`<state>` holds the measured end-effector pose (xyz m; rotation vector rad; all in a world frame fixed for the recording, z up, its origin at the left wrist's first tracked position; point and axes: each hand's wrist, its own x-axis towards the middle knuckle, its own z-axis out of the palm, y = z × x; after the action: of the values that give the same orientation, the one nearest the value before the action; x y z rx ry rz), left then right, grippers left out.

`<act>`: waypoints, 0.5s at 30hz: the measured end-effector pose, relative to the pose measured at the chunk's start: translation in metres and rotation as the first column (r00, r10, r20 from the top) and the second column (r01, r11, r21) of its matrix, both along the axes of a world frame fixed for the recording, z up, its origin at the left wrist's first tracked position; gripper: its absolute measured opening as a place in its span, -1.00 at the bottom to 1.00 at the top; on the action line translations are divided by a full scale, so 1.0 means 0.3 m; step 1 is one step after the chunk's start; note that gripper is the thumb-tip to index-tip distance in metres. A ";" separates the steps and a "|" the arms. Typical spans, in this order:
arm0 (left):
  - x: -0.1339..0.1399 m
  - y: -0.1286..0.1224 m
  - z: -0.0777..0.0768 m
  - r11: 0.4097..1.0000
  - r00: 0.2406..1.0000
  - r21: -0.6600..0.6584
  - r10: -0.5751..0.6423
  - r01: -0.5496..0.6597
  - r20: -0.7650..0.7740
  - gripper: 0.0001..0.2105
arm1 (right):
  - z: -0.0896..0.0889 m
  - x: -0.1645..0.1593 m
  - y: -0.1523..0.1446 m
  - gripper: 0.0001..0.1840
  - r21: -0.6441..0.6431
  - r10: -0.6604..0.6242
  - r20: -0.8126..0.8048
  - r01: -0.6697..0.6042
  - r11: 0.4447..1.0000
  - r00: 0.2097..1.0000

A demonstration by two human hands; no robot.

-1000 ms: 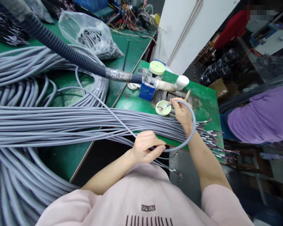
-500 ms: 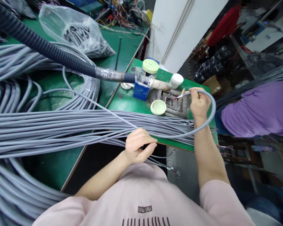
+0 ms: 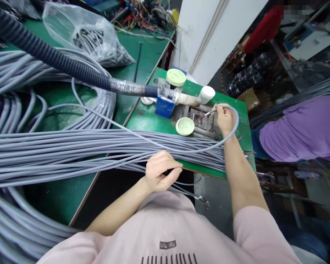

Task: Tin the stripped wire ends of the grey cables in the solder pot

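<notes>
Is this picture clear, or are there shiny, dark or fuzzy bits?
Head view: bright glints on the plastic bag and the hose's silvery wrap; head view: dim lower right, blocky pixels at upper right; head view: wire tips by the right hand too small to count.

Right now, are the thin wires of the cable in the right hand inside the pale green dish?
No, the thin wires are at the dark framed area, outside the rim of the pale green dish.

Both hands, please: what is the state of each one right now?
Left hand: loosely curled; whether it holds anything cannot be told.
Right hand: closed, holding a grey cable near its end.
</notes>
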<state>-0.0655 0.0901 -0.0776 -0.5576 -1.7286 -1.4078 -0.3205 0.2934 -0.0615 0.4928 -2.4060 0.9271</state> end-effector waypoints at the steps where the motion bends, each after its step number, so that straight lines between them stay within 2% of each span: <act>1: -0.001 0.000 -0.001 1.000 1.000 0.003 -0.002 0.002 0.001 -0.86 | -0.008 -0.007 0.000 -0.71 -0.002 0.001 0.011 -0.001 1.000 1.000; 5: -0.004 0.002 -0.004 1.000 1.000 0.009 -0.010 0.010 0.000 -0.86 | -0.045 -0.039 0.002 -0.72 0.001 0.011 0.061 -0.011 1.000 0.998; 8: -0.004 0.001 -0.007 1.000 1.000 0.018 -0.021 0.020 0.012 -0.85 | -0.044 -0.046 0.001 -0.69 0.016 0.014 0.069 -0.015 1.000 0.998; 11: 0.001 -0.001 -0.006 0.998 0.998 0.051 -0.039 0.036 0.045 -0.85 | 0.018 0.022 -0.007 -0.65 -0.006 0.037 0.011 -0.037 0.999 0.999; 15: 0.003 0.009 0.001 0.983 0.981 0.172 -0.099 0.070 0.167 -0.84 | 0.144 0.266 -0.023 -0.71 0.000 0.172 -0.154 -0.174 0.985 0.973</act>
<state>-0.0646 0.0926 -0.0774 -0.4311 -1.7193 -1.6867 -0.2407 0.2864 -0.0183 0.7511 -2.2438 0.9417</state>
